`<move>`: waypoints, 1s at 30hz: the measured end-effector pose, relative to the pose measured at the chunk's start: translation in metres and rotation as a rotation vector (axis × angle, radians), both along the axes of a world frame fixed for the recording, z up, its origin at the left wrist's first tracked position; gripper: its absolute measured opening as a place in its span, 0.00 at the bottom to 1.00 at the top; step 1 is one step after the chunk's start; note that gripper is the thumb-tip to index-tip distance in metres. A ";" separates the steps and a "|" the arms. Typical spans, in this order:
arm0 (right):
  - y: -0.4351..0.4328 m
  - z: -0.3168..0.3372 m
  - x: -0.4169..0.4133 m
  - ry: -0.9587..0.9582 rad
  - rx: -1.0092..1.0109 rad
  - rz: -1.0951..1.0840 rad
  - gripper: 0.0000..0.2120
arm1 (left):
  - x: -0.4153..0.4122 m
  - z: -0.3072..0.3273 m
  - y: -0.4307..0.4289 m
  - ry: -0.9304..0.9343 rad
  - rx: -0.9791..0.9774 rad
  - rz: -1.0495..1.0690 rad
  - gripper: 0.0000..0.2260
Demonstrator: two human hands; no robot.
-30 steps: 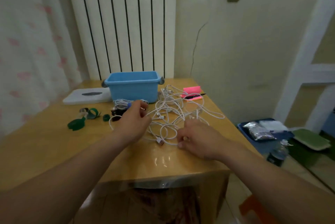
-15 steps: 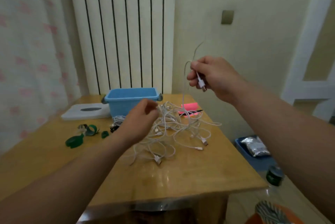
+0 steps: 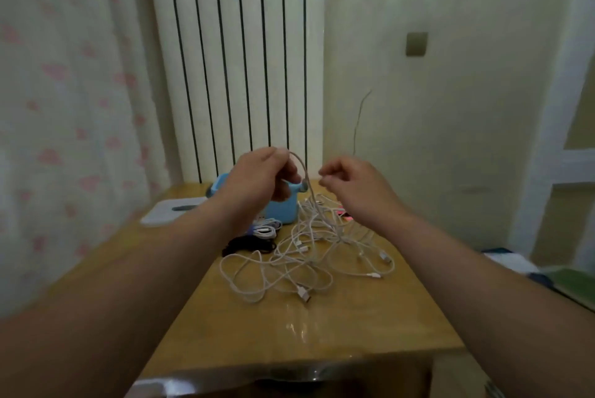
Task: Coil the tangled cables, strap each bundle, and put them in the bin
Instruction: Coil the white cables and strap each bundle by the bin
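Observation:
A tangled pile of white cables lies on the wooden table. My left hand is raised above it, shut on one white cable that arcs from my fingertips down into the pile. To the right of that strand, my right hand hovers with half-curled fingers, not touching it and holding nothing I can see. The blue bin stands behind the pile, mostly hidden by my left hand. A coiled white bundle and a black bundle lie in front of the bin.
A flat white lid lies at the table's far left, and something pink beyond the pile. A white radiator and a wall stand behind the table. On the floor at right are a blue tray and a green item.
The cable passed from my right hand to my left. My right hand dropped from high up, let go of the plug end and now hovers beside the strand. My left hand rose from the pile.

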State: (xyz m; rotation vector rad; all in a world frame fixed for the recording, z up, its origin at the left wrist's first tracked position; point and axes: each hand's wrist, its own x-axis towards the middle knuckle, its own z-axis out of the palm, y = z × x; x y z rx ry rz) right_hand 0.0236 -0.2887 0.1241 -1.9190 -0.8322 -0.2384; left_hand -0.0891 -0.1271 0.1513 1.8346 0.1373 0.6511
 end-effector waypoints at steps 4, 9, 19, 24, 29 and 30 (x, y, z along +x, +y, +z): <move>0.014 -0.028 0.020 0.043 -0.331 0.164 0.24 | -0.009 0.008 0.016 -0.015 0.013 -0.066 0.17; 0.004 -0.079 0.044 -0.012 -0.624 -0.029 0.15 | -0.020 0.018 0.054 -0.268 -0.318 0.009 0.14; 0.033 -0.045 0.008 -0.017 -0.197 0.053 0.25 | -0.011 -0.017 0.072 -0.057 -0.270 -0.093 0.15; 0.082 -0.033 -0.010 0.130 -0.092 0.252 0.17 | 0.001 -0.025 0.067 -0.060 -0.320 -0.200 0.17; 0.113 -0.066 -0.004 0.296 0.104 0.224 0.10 | 0.026 -0.065 0.068 -0.022 -0.466 -0.022 0.20; 0.116 -0.073 -0.002 0.288 0.109 0.197 0.11 | 0.033 -0.074 0.068 -0.015 -0.439 0.044 0.21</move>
